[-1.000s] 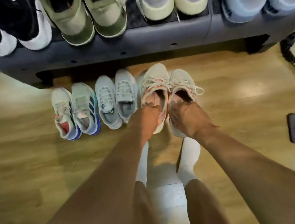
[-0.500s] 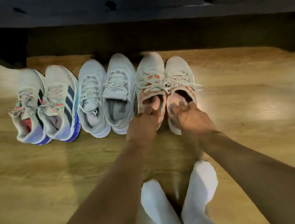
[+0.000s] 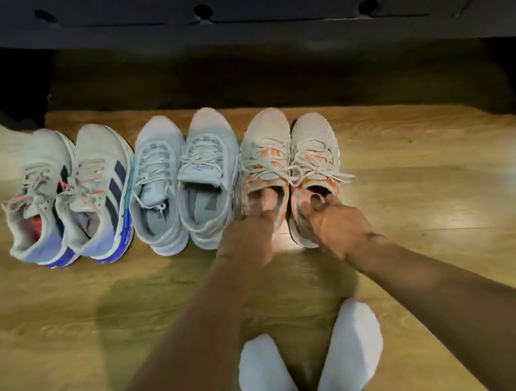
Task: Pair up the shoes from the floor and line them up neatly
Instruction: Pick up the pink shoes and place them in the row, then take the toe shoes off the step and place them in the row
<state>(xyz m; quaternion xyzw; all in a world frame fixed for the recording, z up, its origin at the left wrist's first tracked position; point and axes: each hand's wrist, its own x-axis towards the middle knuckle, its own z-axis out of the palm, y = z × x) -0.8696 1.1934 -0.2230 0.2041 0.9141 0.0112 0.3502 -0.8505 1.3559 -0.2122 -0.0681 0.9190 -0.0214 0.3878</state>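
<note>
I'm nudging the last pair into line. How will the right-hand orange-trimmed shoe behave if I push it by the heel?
The orange-trimmed shoe probably slides rather than tips: it sits flat on smooth wood floor. Its knit upper looks soft, so the collar may buckle under the right hand. The loose lace trailing sideways may drag.

Six sneakers in a row on the wood floor (image 3: 67, 332). Left hand (image 3: 247, 242) gripping the heel of the left orange-trimmed sneaker (image 3: 264, 159), right hand (image 3: 338, 226) its mate (image 3: 312, 148); white socks (image 3: 269, 383) below.
</note>
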